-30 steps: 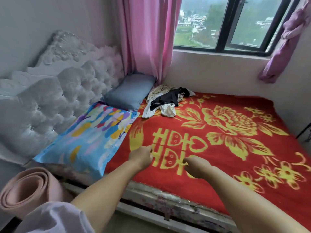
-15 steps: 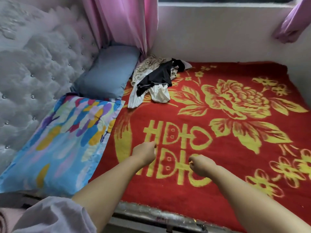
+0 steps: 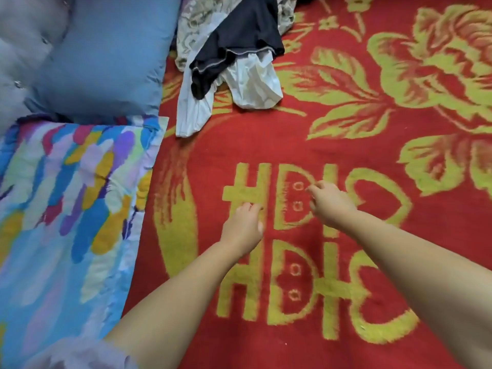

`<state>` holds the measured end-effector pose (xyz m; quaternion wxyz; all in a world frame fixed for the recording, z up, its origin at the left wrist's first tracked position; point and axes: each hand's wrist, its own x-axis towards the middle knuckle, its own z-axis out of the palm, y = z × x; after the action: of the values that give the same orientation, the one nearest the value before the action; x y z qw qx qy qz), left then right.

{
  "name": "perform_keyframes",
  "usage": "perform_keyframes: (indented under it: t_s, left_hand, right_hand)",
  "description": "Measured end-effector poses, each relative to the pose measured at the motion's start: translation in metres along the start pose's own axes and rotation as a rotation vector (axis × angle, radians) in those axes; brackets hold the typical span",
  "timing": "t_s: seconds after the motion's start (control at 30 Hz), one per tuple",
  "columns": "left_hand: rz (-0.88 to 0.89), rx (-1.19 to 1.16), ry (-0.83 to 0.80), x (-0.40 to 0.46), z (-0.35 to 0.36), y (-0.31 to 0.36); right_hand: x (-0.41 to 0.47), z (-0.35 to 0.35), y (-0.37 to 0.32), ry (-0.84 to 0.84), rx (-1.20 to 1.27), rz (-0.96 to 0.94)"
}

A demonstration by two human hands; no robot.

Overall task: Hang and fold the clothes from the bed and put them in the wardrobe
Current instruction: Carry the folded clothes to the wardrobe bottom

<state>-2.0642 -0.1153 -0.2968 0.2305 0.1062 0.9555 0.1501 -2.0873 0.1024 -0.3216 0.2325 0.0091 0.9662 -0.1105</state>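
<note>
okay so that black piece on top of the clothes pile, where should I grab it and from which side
Probably pinch the black garment at its near hem, the stitched edge that drapes over the white garment. Come from your side of the bed, reaching forward over the red blanket. That hem lies topmost and faces you, so it should lift off without dragging the rest. Both hands, left hand and right hand, are empty and short of the pile.

Soft, even light fell, shadows faint; motion blur smeared the multicoloured brushstroke-print pillow [image 3: 66, 209] at left, and wide-angle stretch swelled the edges.
</note>
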Motion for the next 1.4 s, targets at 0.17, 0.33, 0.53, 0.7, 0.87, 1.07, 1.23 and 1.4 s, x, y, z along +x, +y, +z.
perform_keyframes:
  t_s: [0.17,0.33,0.53,0.7,0.87,1.07,1.23,1.4]
  left_hand:
    - [0.122,0.110,0.188,0.114,0.004,-0.029]
    - [0.219,0.232,0.247,0.216,-0.009,-0.039]
    - [0.185,0.481,0.361,0.331,-0.044,-0.029]
    - [0.147,0.699,0.249,0.402,-0.082,-0.006]
    - [0.166,0.497,0.204,0.365,-0.059,-0.005]
    - [0.286,0.244,0.336,0.229,0.024,-0.027]
    - [0.257,0.160,0.199,0.112,0.081,-0.024]
    - [0.121,0.097,-0.227,0.003,0.090,-0.016]
  right_hand:
    - [0.101,0.042,0.000,0.130,0.100,0.059]
    - [0.123,0.082,0.021,0.367,-0.014,-0.051]
    - [0.127,0.088,0.018,0.462,-0.046,-0.049]
    - [0.129,0.085,0.021,0.475,-0.073,-0.063]
    - [0.128,0.085,0.021,0.484,-0.055,-0.067]
    - [0.132,0.086,0.021,0.521,0.016,-0.071]
    - [0.126,0.087,0.019,0.425,-0.001,-0.015]
    - [0.033,0.089,-0.008,-0.039,0.073,-0.154]
